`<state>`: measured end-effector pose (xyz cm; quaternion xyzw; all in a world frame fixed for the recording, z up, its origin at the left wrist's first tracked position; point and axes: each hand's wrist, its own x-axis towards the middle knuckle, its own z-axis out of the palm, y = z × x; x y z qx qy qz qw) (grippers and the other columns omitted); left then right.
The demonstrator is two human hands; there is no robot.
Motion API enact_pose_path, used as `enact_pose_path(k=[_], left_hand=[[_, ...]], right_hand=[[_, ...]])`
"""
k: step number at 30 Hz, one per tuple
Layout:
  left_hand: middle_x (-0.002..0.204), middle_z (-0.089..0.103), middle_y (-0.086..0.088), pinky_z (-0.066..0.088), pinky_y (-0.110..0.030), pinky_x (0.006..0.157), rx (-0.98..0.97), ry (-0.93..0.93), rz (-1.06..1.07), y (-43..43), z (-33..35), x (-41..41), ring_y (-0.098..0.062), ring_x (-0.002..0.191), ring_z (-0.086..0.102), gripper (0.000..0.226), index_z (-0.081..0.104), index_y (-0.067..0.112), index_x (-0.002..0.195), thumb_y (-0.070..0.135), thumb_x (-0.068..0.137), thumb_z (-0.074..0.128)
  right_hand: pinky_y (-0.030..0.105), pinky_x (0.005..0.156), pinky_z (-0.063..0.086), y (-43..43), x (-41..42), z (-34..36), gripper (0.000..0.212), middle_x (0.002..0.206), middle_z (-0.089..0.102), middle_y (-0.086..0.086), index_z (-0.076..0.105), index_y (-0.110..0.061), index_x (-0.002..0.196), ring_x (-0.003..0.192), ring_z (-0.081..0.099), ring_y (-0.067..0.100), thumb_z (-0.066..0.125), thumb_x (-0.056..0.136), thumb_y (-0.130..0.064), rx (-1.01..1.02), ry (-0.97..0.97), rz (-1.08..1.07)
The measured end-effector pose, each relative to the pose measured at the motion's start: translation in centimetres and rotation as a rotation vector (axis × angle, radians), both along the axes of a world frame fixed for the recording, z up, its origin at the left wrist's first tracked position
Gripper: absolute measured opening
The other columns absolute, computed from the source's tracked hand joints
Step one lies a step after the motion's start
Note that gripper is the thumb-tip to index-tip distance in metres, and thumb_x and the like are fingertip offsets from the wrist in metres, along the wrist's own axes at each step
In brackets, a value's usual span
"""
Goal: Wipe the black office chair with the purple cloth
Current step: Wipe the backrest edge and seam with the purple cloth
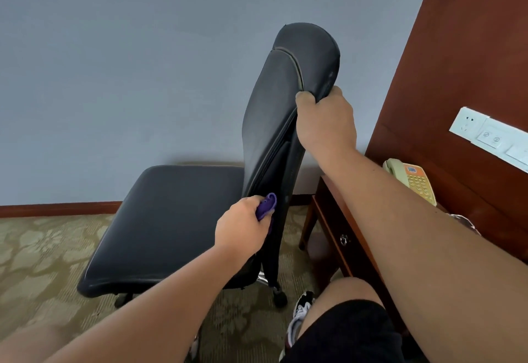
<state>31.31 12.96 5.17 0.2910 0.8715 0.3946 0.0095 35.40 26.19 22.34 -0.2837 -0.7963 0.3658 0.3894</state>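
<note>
The black office chair (171, 219) stands side-on, its seat to the left and its tall backrest rising at centre. My right hand (325, 119) grips the backrest's rear edge about halfway up, thumb on the front face. My left hand (243, 225) holds the bunched purple cloth (267, 205) and presses it against the lower side edge of the backrest, just above the seat. Most of the cloth is hidden inside my fist.
A dark wooden nightstand (334, 219) stands right of the chair, a beige-and-orange telephone (411, 177) on top. Behind it rises a red-brown panel with white wall sockets (485, 134). A grey wall is behind the chair; patterned carpet (43, 262) below. My knee and a sneaker (300, 317) are near the chair's casters.
</note>
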Motion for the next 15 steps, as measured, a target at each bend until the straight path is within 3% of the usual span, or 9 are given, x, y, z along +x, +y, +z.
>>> enact_pose_path(k=[4,7,15], left_hand=[[0.075,0.071,0.009,0.061,-0.042,0.065,0.198,-0.073,0.031,1.4,2.1,0.0,-0.014,0.066,0.069,0.007,0.068,0.035,0.096,0.032,0.096,0.062],[0.075,0.071,0.008,0.061,-0.045,0.065,0.303,-0.101,0.044,2.3,2.3,0.4,-0.017,0.067,0.069,0.006,0.067,0.035,0.093,0.034,0.096,0.062],[0.077,0.069,0.013,0.061,-0.043,0.066,0.221,-0.077,0.013,3.6,0.2,-0.9,-0.010,0.068,0.067,0.004,0.066,0.036,0.096,0.039,0.096,0.063]], right_hand=[[0.037,0.074,0.050,0.8,-0.1,0.0,0.026,0.089,0.055,-0.009,0.052,-0.018,0.108,0.081,0.058,0.017,0.047,0.095,-0.039,-0.016,0.002,0.012],[0.035,0.073,0.048,1.6,-0.3,0.0,0.023,0.087,0.053,-0.010,0.051,-0.019,0.107,0.076,0.053,0.009,0.048,0.095,-0.038,-0.027,0.016,0.030],[0.032,0.077,0.047,4.5,-1.3,-0.2,0.019,0.091,0.056,-0.015,0.054,-0.025,0.105,0.083,0.057,0.008,0.055,0.092,-0.038,-0.069,0.055,0.073]])
